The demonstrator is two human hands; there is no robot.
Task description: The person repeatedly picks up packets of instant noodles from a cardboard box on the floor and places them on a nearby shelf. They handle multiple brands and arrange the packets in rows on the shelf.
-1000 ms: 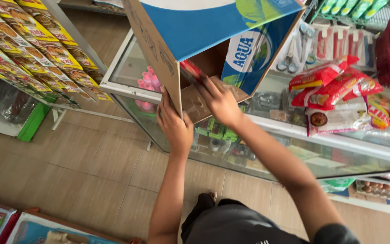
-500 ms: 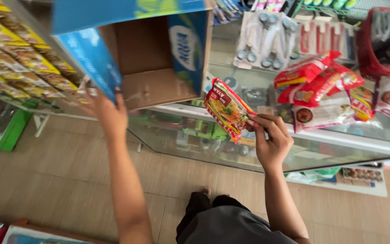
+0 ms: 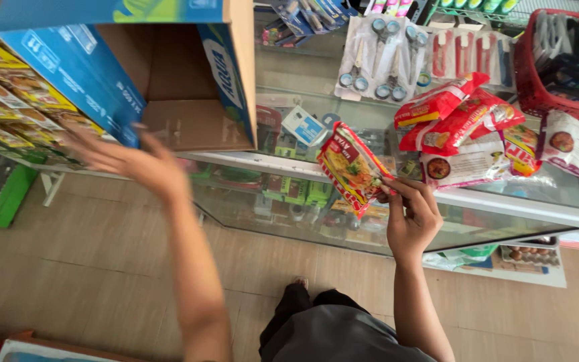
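My right hand (image 3: 411, 216) grips a red and yellow noodle packet (image 3: 351, 167) by its lower corner and holds it up in front of the glass counter (image 3: 517, 204). My left hand (image 3: 125, 159) is spread open with its fingers apart, at the lower flap of a blue and brown cardboard box (image 3: 169, 74) that lies tipped on its side on the counter's left end, its open mouth facing me. The box's inside looks bare. A pile of similar red noodle packets (image 3: 464, 124) lies on the counter top to the right.
A red basket (image 3: 557, 60) stands at the counter's far right. Cards of scissors and nail clippers (image 3: 397, 57) hang behind. Hanging strips of sachets (image 3: 8, 114) fill the left side. A white noodle packet (image 3: 574, 154) lies near the basket. Wooden floor lies below.
My right hand has carried the noodle packet out of the box and off to the right. My left hand has shifted left along the box, which has tipped further left.
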